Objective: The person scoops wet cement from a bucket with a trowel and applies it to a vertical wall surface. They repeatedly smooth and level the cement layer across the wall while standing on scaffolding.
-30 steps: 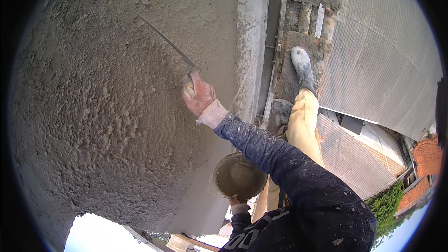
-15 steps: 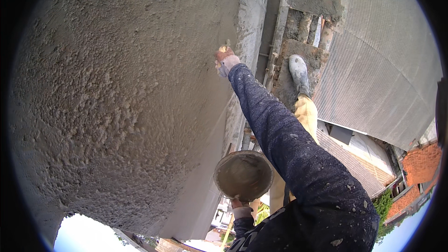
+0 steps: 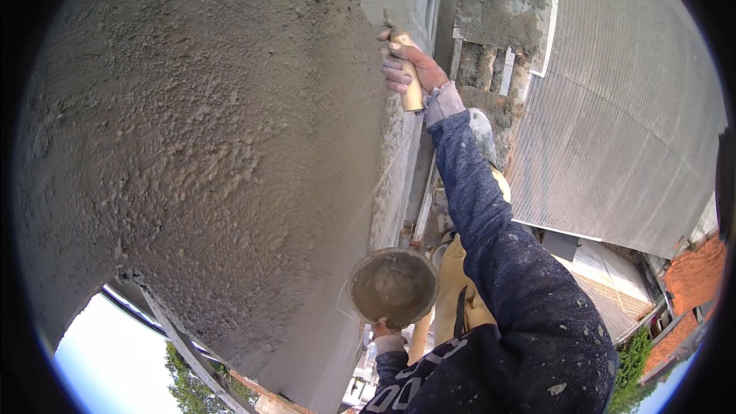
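Observation:
My right hand (image 3: 416, 67) is closed round the pale wooden handle of a trowel (image 3: 412, 90). The mortar-grey blade end points away from me against the wall's far edge, where it blends into the plaster. Wet grey mortar coats the wall (image 3: 207, 161), rough and lumpy on the left and smoother along its right side. Low in the view, my left hand (image 3: 389, 329) grips the near rim of a round bucket (image 3: 354, 291). Grey mortar (image 3: 393, 285) lies inside the bucket. Part of the left hand is hidden beneath the bucket.
A mortar-crusted ledge (image 3: 502, 0) runs right of the wall, with a narrow gap between them. My boot (image 3: 481, 134) stands on it, partly behind my right arm. A corrugated roof (image 3: 613, 107) spreads further right. Orange roof tiles (image 3: 694, 280) lie beyond, at lower right.
My right hand has moved up and to the right along the wall's edge, and the trowel handle now shows fully. The bucket has shifted slightly left, with its mortar more visible.

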`<action>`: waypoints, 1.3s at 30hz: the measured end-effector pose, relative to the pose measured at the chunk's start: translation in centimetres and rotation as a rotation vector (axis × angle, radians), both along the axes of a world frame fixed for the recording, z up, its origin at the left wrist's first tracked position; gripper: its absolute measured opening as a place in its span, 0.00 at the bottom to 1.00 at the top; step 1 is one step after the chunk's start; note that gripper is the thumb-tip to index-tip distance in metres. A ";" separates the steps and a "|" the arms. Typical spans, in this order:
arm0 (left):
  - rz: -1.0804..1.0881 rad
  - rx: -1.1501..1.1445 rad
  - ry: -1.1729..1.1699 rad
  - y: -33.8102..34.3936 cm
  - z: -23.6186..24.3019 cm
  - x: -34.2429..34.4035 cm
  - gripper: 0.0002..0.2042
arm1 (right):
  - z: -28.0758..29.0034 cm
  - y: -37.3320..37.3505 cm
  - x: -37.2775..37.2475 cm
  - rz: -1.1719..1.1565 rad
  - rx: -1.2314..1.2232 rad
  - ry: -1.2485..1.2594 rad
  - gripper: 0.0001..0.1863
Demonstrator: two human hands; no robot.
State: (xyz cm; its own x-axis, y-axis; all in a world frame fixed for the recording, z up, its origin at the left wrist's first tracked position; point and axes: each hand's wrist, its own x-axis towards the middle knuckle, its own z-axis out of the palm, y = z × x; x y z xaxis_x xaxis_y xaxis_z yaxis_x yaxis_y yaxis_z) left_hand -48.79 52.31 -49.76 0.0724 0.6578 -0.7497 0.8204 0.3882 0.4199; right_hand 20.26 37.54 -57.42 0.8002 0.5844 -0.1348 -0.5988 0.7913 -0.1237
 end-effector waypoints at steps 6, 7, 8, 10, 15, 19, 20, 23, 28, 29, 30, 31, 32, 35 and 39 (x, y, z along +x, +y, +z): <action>-0.130 -0.042 -0.045 1.4 1.2 2.1 0.22 | 8.2 -12.5 -2.0 -0.827 -1.166 -0.003 0.22; 0.203 -0.114 -0.082 1.3 1.3 2.9 0.21 | 7.6 -13.0 -2.1 -1.033 -1.367 0.016 0.21; 0.557 -0.211 -0.124 1.3 1.6 3.6 0.21 | 6.6 -12.6 -2.5 -1.119 -1.686 0.104 0.22; 0.488 -0.156 -0.054 0.9 2.4 5.1 0.20 | 4.1 -9.6 -4.0 -1.226 -2.188 0.233 0.23; 0.503 -0.098 0.000 0.9 3.2 7.3 0.18 | 5.5 -0.7 -18.4 0.517 -1.862 -0.896 0.29; -0.141 0.008 0.020 0.9 2.6 6.1 0.18 | 13.2 -2.2 -32.3 0.340 -1.646 -0.782 0.32; 0.015 -0.069 -0.040 0.9 2.1 5.8 0.17 | 14.4 -3.4 -33.7 0.420 -1.675 -0.794 0.30; -0.460 0.183 0.084 -0.3 0.4 4.7 0.17 | 16.9 -7.4 -35.2 0.614 -1.550 -0.872 0.27; 0.361 0.219 -0.077 -4.7 -2.2 5.4 0.17 | 19.7 -10.3 -32.4 1.060 -1.642 -1.416 0.35; 0.788 0.177 -0.333 -5.1 -2.0 5.6 0.17 | 20.6 -9.8 -31.6 1.120 -1.667 -1.497 0.36; 0.759 0.164 -0.192 -5.6 -1.2 5.2 0.17 | 21.6 -9.0 -30.9 1.084 -1.533 -1.606 0.35; 0.730 0.178 -0.094 -6.0 0.0 4.4 0.16 | 22.7 -8.3 -30.4 1.123 -1.525 -1.655 0.35; 0.688 0.184 0.008 -6.5 1.4 4.0 0.16 | 23.8 -7.2 -29.7 1.190 -1.482 -1.796 0.36; 0.795 0.457 -0.199 -8.1 6.8 1.8 0.17 | 26.8 -2.9 -28.4 1.309 -1.364 -2.091 0.35; 0.901 0.673 -0.244 -10.9 14.3 -1.8 0.21 | 31.3 3.5 -28.4 1.241 -1.155 -2.373 0.31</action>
